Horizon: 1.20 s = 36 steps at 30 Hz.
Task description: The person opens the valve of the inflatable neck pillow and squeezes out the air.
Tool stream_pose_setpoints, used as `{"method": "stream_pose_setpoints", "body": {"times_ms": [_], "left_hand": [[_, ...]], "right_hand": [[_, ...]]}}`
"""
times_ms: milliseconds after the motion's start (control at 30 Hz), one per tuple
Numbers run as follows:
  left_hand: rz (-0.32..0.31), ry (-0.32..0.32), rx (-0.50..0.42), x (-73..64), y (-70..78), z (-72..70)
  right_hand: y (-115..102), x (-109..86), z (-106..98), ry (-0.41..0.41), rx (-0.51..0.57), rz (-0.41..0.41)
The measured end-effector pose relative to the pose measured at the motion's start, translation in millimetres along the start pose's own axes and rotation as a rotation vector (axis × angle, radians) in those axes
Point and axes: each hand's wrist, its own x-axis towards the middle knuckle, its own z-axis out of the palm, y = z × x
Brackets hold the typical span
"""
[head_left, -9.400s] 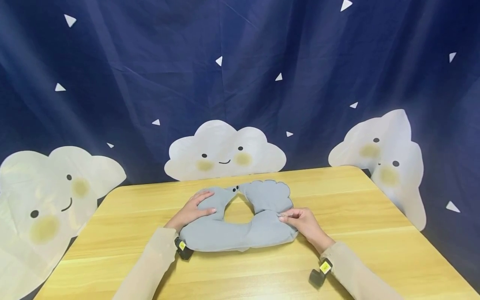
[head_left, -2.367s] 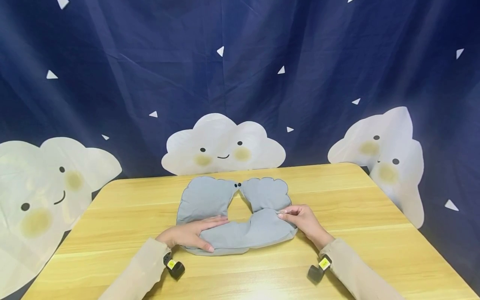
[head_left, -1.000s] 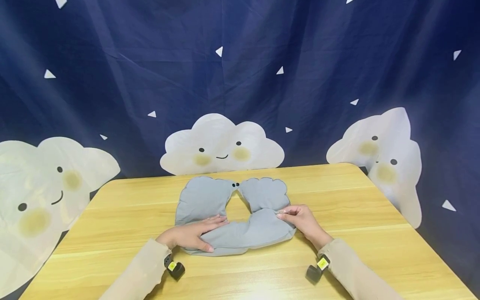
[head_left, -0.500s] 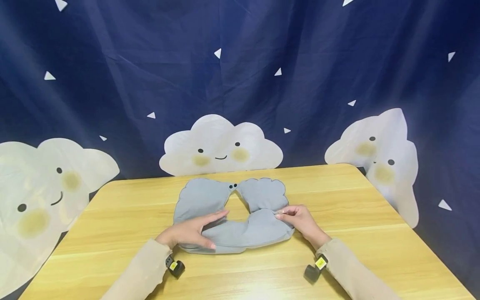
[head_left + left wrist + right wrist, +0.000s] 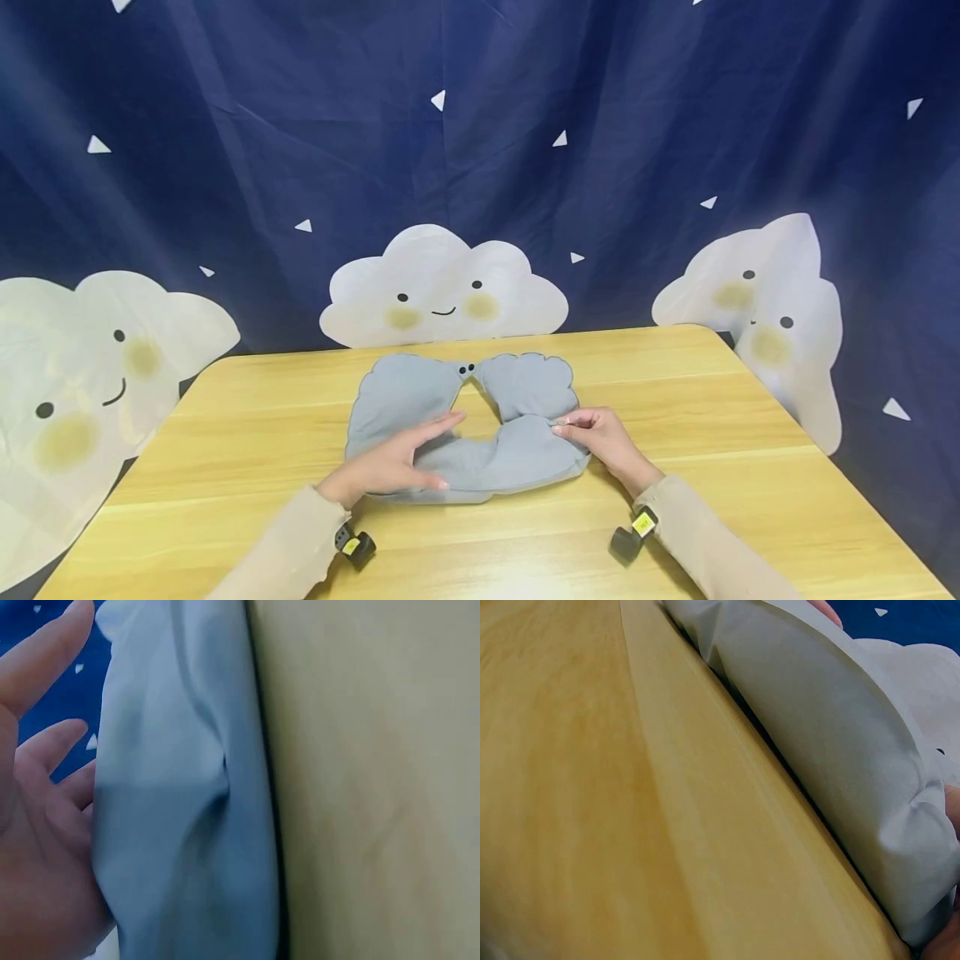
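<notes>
A grey inflatable neck pillow (image 5: pixel 528 458) lies on the wooden table, its two scalloped ends meeting at the back by a pair of black snaps (image 5: pixel 467 369). Over its left front part is my left hand (image 5: pixel 386 462), fingers and thumb spread apart and holding nothing. In the left wrist view the pillow's creased side (image 5: pixel 165 765) stands beside that palm. My right hand (image 5: pixel 606 437) pinches the pillow's right side between thumb and fingers; a small pale bit shows at the fingertips. The right wrist view has the pillow's smooth front side (image 5: pixel 832 712), with that hand mostly out of frame.
The light wood table (image 5: pixel 712 467) reaches around the pillow on every side. Behind it hangs a dark blue curtain (image 5: pixel 510 183) with white clouds and triangles. Each wrist wears a small black camera, the left one (image 5: pixel 358 548) and the right one (image 5: pixel 628 542) close above the tabletop.
My left hand went from the pillow's left lobe to its front part, pressed flat there, then rose slightly with thumb and fingers spreading. The pillow looks flatter. My right hand keeps its pinch.
</notes>
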Motion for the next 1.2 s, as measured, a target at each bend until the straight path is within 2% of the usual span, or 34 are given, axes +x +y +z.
{"method": "stream_pose_setpoints", "body": {"times_ms": [200, 367, 467, 533, 733, 967, 1067, 1200], "left_hand": [[-0.004, 0.027, -0.023, 5.8, 8.0, 12.5], [-0.041, 0.0, -0.031, 10.5, 8.8, 24.7], [-0.077, -0.022, -0.058, 12.4, 9.4, 29.3], [-0.099, -0.037, -0.087, 13.7, 8.1, 31.6], [-0.19, -0.074, -0.227, 16.4, 4.4, 34.8], [-0.263, -0.119, -0.332, 15.5, 1.5, 36.6], [-0.276, -0.13, -0.314, 16.0, 1.6, 38.9], [-0.24, -0.137, -0.192, 17.4, 2.0, 43.5]], "right_hand": [[-1.9, -0.3, -0.1, -0.007, -0.014, 0.007], [-19.0, -6.3, 2.1, -0.019, -0.022, -0.003], [-34.0, -11.7, 4.3, -0.025, -0.03, -0.003], [-35.3, -12.0, 4.5, -0.024, -0.032, 0.002], [-20.6, -6.5, 2.2, -0.031, -0.009, -0.008], [-1.3, 0.0, -0.4, -0.019, -0.012, 0.015], [-0.4, -0.2, -1.0, -0.014, -0.021, 0.01], [-0.6, -0.4, -1.3, -0.013, -0.035, 0.01]]}}
